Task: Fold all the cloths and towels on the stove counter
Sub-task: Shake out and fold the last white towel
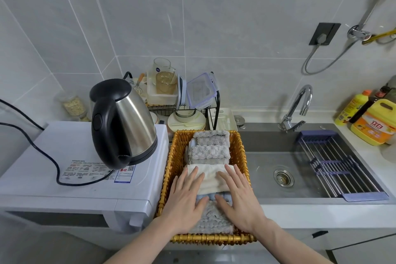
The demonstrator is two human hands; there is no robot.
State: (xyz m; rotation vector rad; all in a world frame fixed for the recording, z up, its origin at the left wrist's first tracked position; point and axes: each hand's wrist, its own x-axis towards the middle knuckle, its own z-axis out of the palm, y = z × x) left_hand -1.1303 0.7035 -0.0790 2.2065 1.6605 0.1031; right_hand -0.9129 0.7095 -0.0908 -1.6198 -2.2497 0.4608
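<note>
**Folded cloths packed in a wicker basket**

Both hands lie flat, fingers spread and pinching nothing, on folded cloths stacked in a basket between a microwave and a sink. The left hand and right hand press on a grey cloth at the near end, their fingers reaching over a blue cloth onto a cream towel. Farther in, two grey towels fill the basket's far end. To the left, a kettle stands on the white microwave. To the right lies the steel sink, a roll-up rack across it, and a tap behind. A dish rack stands against the far wall.
</note>
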